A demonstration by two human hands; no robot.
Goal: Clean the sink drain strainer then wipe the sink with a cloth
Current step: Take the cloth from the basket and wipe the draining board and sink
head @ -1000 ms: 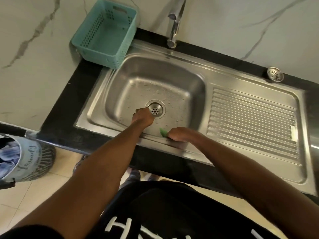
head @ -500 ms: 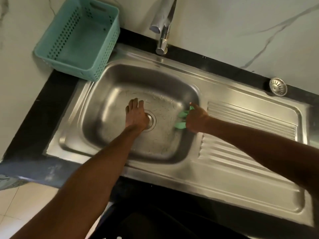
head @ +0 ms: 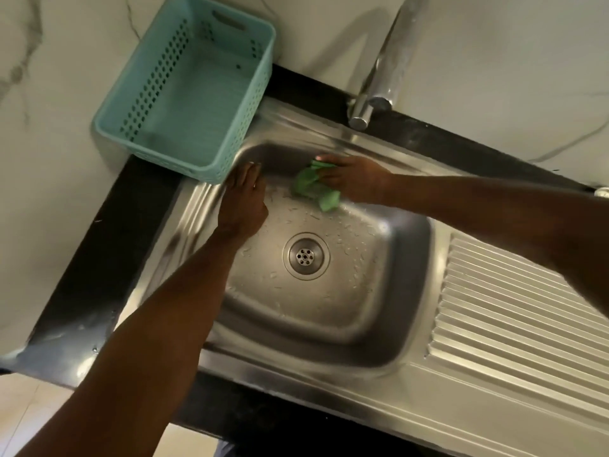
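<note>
Against the far wall of the basin, the fingers point(head: 324, 159) of the right hand point(head: 357, 181) lie nearly straight and together, pressing a crumpled green cloth point(head: 313, 184) to the steel; whether the thumb curls round the cloth I cannot tell. At the basin's far left corner, the left hand point(head: 245, 201) rests flat, its fingers straight and close together, tips touching the steel just beside a teal perforated plastic basket point(head: 194, 90). Both bare forearms reach out over the stainless steel sink point(head: 329, 324), whose floor carries scattered water droplets. At its middle sits the round metal drain strainer point(head: 305, 256), uncovered, well apart from both hands. A ribbed steel drainboard point(head: 527, 318) lies to the right, and a chrome tap point(head: 379, 84) stands behind the basin on the black countertop point(head: 99, 258).
</note>
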